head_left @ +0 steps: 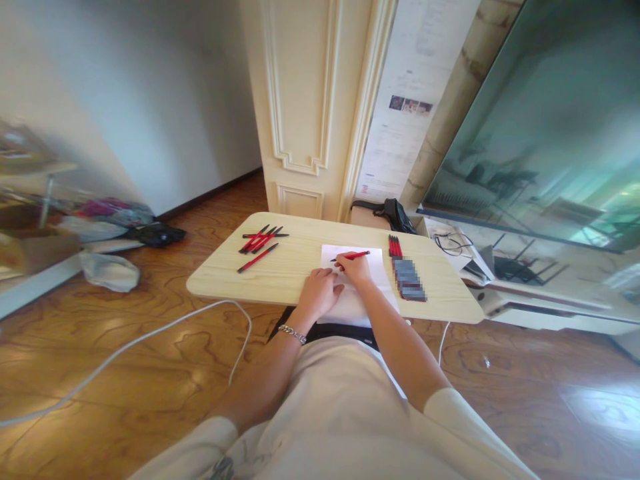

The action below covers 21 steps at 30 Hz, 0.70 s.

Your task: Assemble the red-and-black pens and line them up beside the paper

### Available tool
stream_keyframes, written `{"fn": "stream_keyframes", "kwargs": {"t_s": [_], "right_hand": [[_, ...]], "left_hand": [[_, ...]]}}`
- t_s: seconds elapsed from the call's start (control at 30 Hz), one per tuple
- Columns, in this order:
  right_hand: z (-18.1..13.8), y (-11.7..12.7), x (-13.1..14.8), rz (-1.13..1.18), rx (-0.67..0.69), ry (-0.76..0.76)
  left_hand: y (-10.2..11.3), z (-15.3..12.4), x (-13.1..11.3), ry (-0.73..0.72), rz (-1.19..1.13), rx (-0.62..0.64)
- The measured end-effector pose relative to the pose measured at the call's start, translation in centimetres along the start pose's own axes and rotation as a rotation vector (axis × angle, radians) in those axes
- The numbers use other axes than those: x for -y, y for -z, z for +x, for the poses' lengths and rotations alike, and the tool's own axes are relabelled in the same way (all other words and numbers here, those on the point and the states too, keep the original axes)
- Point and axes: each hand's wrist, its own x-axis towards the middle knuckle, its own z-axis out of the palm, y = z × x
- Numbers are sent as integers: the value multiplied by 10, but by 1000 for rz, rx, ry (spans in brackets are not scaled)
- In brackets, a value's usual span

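My right hand (354,268) is closed around a red pen (356,255) whose tip rests on a white sheet of paper (381,267) on a small light wooden table (280,273). My left hand (320,293) lies on the paper's left edge with its fingers curled, a metal bracelet (292,333) on the wrist. Several red and black pens (261,240) lie loose at the table's far left. A few more red pens (395,246) lie side by side to the right of the paper.
A blurred dark block (409,279) sits right of the paper. A white cable (150,337) runs over the wooden floor at left. A black bag (395,213) lies behind the table. A large screen (540,127) stands on a low white unit (530,300) at right.
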Motion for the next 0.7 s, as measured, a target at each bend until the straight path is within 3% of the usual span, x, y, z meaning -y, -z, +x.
{"fn": "stream_keyframes", "kwargs": {"t_s": [0.4,0.7], "right_hand": [[-5,-1,3,-225,51,15],[-3,1,5,-154,-26,-58]], "left_hand": [[-2,0,2,-8,-27,-11],[-1,2,2,-8,12,10]]}}
